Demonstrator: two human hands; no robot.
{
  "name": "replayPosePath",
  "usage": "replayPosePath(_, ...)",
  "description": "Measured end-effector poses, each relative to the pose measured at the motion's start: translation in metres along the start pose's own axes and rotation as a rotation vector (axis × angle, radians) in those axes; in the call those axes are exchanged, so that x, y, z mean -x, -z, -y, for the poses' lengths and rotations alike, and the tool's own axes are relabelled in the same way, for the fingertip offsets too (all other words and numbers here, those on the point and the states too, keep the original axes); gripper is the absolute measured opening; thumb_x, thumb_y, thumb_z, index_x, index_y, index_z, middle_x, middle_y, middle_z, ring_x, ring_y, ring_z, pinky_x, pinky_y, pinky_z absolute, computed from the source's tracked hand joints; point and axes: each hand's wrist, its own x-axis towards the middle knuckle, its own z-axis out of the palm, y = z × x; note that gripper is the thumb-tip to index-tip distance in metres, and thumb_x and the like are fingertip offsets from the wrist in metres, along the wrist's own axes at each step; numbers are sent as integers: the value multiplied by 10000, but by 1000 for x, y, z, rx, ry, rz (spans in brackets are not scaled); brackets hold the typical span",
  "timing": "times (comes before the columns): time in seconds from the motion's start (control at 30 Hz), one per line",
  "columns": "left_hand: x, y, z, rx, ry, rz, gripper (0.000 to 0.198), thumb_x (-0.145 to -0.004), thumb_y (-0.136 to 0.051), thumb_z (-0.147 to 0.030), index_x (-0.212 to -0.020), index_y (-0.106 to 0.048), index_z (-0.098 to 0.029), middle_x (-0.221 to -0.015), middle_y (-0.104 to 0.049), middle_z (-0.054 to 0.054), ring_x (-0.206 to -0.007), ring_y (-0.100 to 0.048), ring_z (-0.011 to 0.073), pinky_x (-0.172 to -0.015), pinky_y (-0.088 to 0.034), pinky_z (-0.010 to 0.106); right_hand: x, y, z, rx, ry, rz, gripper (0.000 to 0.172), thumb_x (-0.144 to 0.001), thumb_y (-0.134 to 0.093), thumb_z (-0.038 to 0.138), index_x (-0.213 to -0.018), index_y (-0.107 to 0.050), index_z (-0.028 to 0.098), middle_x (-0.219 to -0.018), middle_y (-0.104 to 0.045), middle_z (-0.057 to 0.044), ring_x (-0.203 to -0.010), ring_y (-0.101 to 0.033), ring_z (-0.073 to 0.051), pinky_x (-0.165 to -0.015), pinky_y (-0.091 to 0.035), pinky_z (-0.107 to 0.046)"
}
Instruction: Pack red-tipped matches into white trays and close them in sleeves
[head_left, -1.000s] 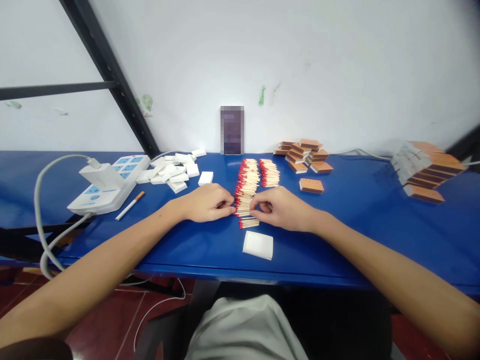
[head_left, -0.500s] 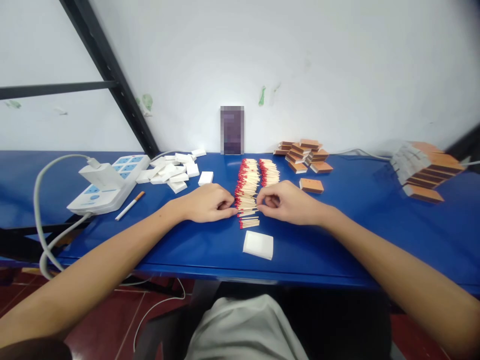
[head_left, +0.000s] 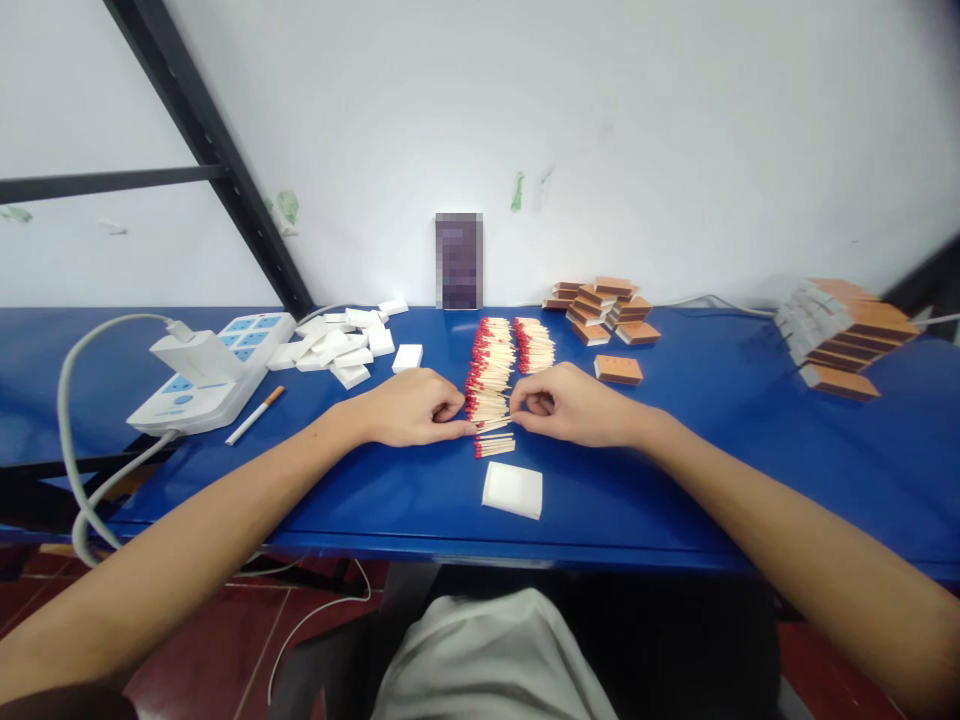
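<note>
A long row of red-tipped matches [head_left: 491,375] lies on the blue table [head_left: 712,470], with a shorter second row [head_left: 534,345] to its right. My left hand [head_left: 412,407] rests curled on the table, its fingertips pinched against the red tips at the row's near end. My right hand [head_left: 574,405] is curled on the other side, fingertips pinching the wooden ends of the same matches. A small separate bunch of matches [head_left: 495,446] lies just in front. A white inner matchbox tray [head_left: 513,490] sits nearer to me.
A heap of white trays [head_left: 337,345] and a power strip [head_left: 214,375] with a cable lie at the left, a cigarette [head_left: 256,414] beside them. Orange matchbox sleeves [head_left: 607,310] are piled at the back, one sleeve [head_left: 619,369] apart, a bigger stack [head_left: 844,335] far right.
My right hand has moved away from me up the match row, leaving the small bunch of matches uncovered. My left hand has hardly shifted.
</note>
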Motion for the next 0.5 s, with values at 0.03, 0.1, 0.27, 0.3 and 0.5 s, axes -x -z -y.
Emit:
replayPosePath(0.03, 0, 0, 0, 1, -1, -1, 480, -925, -548, -487, -590, -413, -170, -527, -446, -36, -486, -383, 94, -531, -249, 264, 0, 0, 0, 2, 1, 1, 92, -821, -603, 208, -786, -678, 166, -575, -483, 56, -519, -414, -83, -550, -327, -227)
replayPosePath(0.1, 0, 0, -1, 2, -3, -6, 486, -923, -552, -492, -587, -409, -171, -523, -439, -38, -483, -382, 95, -529, -247, 266, 0, 0, -1, 6, 4, 0, 101, -829, -601, 216, -791, -681, 167, -579, -487, 53, -522, -417, -86, -553, -327, -227)
replayPosePath(0.27, 1, 0, -1, 14, -12, -10, 484, -960, -493, -478, -592, -439, -169, -534, -466, -27, -487, -384, 98, -528, -245, 270, -1, -1, -1, 15, 1, -9, 103, -834, -606, 222, -803, -686, 166, -573, -485, 55, -519, -404, -84, -551, -318, -227)
replayPosePath(0.3, 1, 0, -1, 13, -14, -10, 483, -966, -482, -472, -593, -440, -168, -535, -466, -25, -488, -384, 98, -528, -243, 270, -1, -1, -1, 14, 0, -6, 101, -834, -608, 220, -802, -687, 165, -571, -483, 56, -518, -403, -83, -551, -319, -227)
replayPosePath(0.5, 0, -1, 2, -22, -20, -4, 471, -949, -513, -470, -598, -423, -170, -534, -453, -33, -490, -391, 96, -532, -249, 265, 0, 0, 1, -14, -2, 28, 102, -824, -610, 212, -811, -697, 160, -571, -483, 56, -515, -414, -83, -544, -327, -227)
